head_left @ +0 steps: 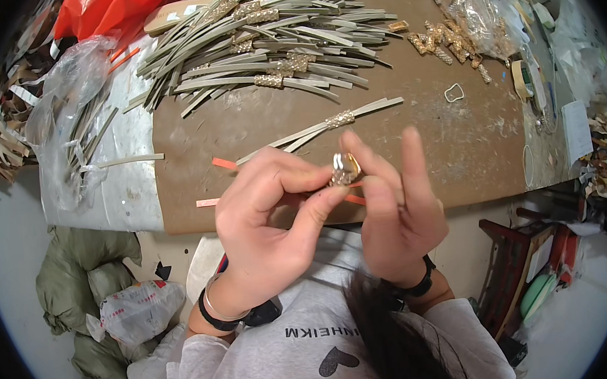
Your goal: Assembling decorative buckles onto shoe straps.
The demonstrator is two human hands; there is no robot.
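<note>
Close to my body, above the table's near edge, both hands meet at a small shiny gold clasp-like piece (343, 172). My left hand (266, 217) pinches it from the left between thumb and bent forefinger. My right hand (405, 210) closes on its right side with the thumb and curled fingers, while one finger points up; these fingers are slightly blurred. Orange strips (224, 164) show beside and behind my hands, their middles hidden. Just beyond lies a bundle of pale grey-green strips (299, 138) with a gold woven band (341, 119) round its middle.
Many similar banded bundles (264, 46) are heaped at the far side. Gold pieces (449, 41) and a clear bag (470, 2) of them lie far right. A white loop (454, 92) and tape roll (521, 80) are on the right; clear plastic (71, 136) lies left.
</note>
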